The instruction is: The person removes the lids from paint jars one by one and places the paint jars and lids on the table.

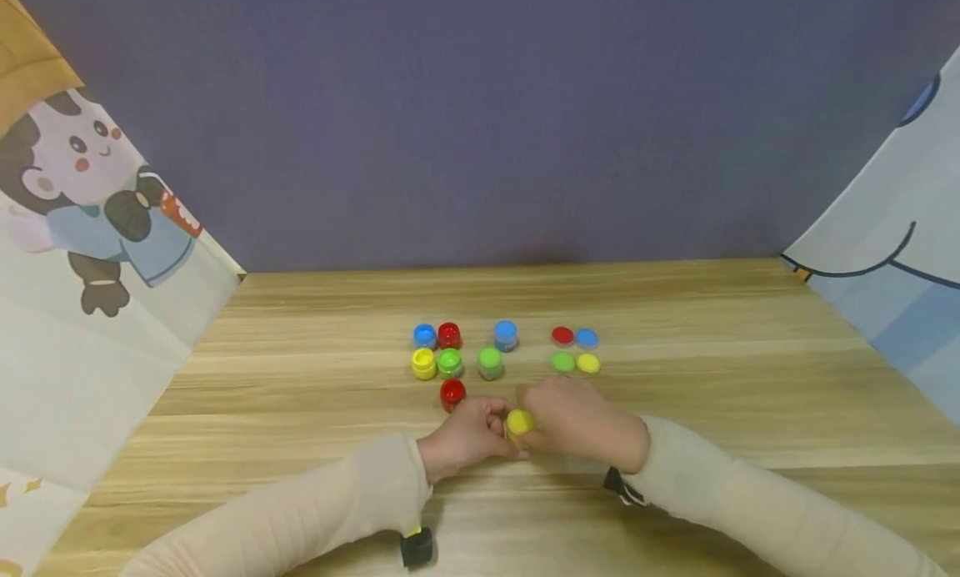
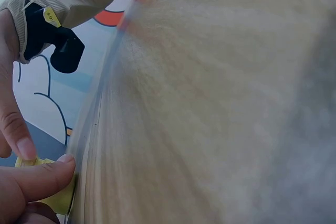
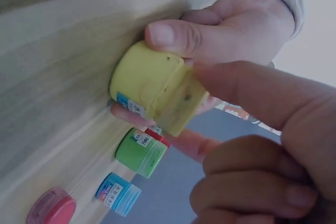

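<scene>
A yellow paint jar (image 3: pixel 144 72) with its yellow lid (image 3: pixel 184 100) on is held between the two hands, near the table's front. My left hand (image 1: pixel 468 435) grips the jar's body, thumb on one side and fingers on the other. My right hand (image 1: pixel 573 418) pinches the lid by its edge with thumb and index finger, the other fingers curled. In the left wrist view the jar (image 2: pixel 60 198) is partly hidden by the left thumb. Just beyond the left hand stands a red jar (image 1: pixel 452 393) without a lid.
Lidless blue (image 1: pixel 424 336), red (image 1: pixel 449 335), yellow (image 1: pixel 423 363) and green (image 1: pixel 450 363) jars stand grouped at left. Lidded blue (image 1: pixel 506 335) and green (image 1: pixel 491 363) jars stand mid-table. Red (image 1: pixel 562 336), blue (image 1: pixel 587 338), green (image 1: pixel 563 361) and yellow (image 1: pixel 588 363) lids lie at right.
</scene>
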`<state>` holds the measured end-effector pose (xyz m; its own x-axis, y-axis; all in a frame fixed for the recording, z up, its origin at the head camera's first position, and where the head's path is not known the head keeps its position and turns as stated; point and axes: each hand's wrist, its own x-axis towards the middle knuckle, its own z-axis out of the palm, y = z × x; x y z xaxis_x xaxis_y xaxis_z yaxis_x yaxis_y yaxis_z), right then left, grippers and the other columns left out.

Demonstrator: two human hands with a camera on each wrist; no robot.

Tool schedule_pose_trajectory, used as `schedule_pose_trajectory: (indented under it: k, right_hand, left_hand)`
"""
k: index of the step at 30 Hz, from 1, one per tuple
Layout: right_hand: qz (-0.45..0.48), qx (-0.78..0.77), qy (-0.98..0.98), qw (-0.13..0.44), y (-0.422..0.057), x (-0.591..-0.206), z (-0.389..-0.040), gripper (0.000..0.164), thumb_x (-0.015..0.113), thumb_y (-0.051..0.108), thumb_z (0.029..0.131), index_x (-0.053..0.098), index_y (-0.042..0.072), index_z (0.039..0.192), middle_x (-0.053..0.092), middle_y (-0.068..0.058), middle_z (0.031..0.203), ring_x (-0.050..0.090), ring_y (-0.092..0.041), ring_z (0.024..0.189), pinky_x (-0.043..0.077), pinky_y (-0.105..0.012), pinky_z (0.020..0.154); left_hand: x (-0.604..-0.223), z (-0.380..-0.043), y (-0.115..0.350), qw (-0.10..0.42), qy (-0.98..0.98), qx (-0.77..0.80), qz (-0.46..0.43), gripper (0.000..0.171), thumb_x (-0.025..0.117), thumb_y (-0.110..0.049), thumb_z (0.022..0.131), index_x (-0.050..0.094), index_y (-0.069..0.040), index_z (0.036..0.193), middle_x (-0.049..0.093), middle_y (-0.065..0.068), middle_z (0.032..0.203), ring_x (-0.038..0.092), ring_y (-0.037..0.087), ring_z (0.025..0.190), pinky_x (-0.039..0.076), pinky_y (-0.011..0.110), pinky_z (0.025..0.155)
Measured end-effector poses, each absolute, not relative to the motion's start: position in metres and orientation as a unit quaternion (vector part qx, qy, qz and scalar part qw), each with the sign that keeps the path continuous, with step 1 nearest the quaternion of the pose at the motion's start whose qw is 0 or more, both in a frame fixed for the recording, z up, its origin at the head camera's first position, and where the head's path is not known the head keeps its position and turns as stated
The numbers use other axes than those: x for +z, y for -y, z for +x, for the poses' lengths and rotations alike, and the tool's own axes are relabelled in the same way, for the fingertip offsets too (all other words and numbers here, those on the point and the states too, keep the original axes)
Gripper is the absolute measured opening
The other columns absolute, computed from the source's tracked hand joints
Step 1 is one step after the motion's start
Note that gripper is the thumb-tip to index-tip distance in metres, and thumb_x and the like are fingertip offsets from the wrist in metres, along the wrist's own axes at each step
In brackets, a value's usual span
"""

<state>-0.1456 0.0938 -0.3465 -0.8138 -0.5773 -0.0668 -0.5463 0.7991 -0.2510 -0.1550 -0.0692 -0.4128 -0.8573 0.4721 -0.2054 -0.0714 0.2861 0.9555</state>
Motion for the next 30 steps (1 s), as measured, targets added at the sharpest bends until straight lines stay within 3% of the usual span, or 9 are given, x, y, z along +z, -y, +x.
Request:
schedule_pose_trajectory:
  k: [6, 9, 13, 19, 25, 30]
  right_hand:
    - [-0.336, -0.108, -0.933, 0.077, -0.097, -0.344, -0.148, 0.027, 0.079, 0.014, 0.073, 0.065, 0.012, 0.097, 0.063, 0.005, 0.081, 0.054, -0.009, 0.069, 0.047, -0.027, 0.063]
    - [-0.341, -0.118, -0.929, 0.081, -0.098, -0.345, -0.148, 0.027, 0.078, 0.017, 0.074, 0.064, 0.013, 0.097, 0.061, 0.007, 0.076, 0.05, -0.007, 0.064, 0.045, -0.024, 0.058]
    - [-0.322, -0.12, -0.937, 0.06, -0.095, -0.348, -0.147, 0.021, 0.072, 0.03, 0.08, 0.061, 0.013, 0.086, 0.048, 0.008, 0.062, 0.041, -0.007, 0.053, 0.035, -0.022, 0.046]
    - [-0.272, -0.096, -0.958, 0.004, -0.089, -0.354, -0.143, 0.043, 0.066, 0.047, 0.083, 0.047, 0.014, 0.063, 0.034, 0.005, 0.052, 0.031, -0.008, 0.045, 0.026, -0.023, 0.039]
    - [-0.258, -0.084, -0.962, -0.004, -0.087, -0.358, -0.141, 0.052, 0.062, 0.048, 0.085, 0.039, 0.016, 0.051, 0.028, 0.007, 0.047, 0.027, -0.007, 0.043, 0.022, -0.022, 0.039]
    - [-0.261, -0.086, -0.961, 0.003, -0.088, -0.358, -0.141, 0.049, 0.063, 0.043, 0.085, 0.039, 0.016, 0.052, 0.031, 0.007, 0.047, 0.031, -0.008, 0.044, 0.024, -0.022, 0.04]
  left_hand:
    - [-0.412, -0.154, 0.07, 0.236, -0.772, 0.576, 0.128, 0.046, 0.079, 0.0, 0.07, 0.065, -0.007, 0.114, 0.049, 0.0, 0.06, 0.039, 0.01, 0.053, 0.031, 0.019, 0.05]
    - [-0.413, -0.155, 0.07, 0.238, -0.771, 0.576, 0.129, 0.046, 0.079, 0.0, 0.07, 0.065, -0.007, 0.113, 0.049, 0.0, 0.06, 0.039, 0.01, 0.053, 0.031, 0.018, 0.049]
    - [-0.414, -0.155, 0.069, 0.234, -0.767, 0.584, 0.131, 0.042, 0.078, 0.003, 0.07, 0.066, -0.005, 0.109, 0.054, 0.001, 0.063, 0.043, 0.01, 0.055, 0.038, 0.018, 0.053]
    - [-0.414, -0.154, 0.068, 0.228, -0.768, 0.584, 0.13, 0.035, 0.078, 0.003, 0.071, 0.066, -0.004, 0.103, 0.064, 0.003, 0.072, 0.053, 0.01, 0.063, 0.048, 0.022, 0.067]
    - [-0.414, -0.155, 0.068, 0.228, -0.767, 0.586, 0.127, 0.034, 0.078, 0.004, 0.071, 0.067, -0.003, 0.102, 0.066, 0.003, 0.072, 0.053, 0.009, 0.063, 0.048, 0.021, 0.067]
    - [-0.415, -0.156, 0.068, 0.231, -0.767, 0.585, 0.127, 0.033, 0.077, 0.004, 0.071, 0.067, -0.003, 0.102, 0.063, 0.001, 0.067, 0.053, 0.008, 0.061, 0.049, 0.022, 0.071]
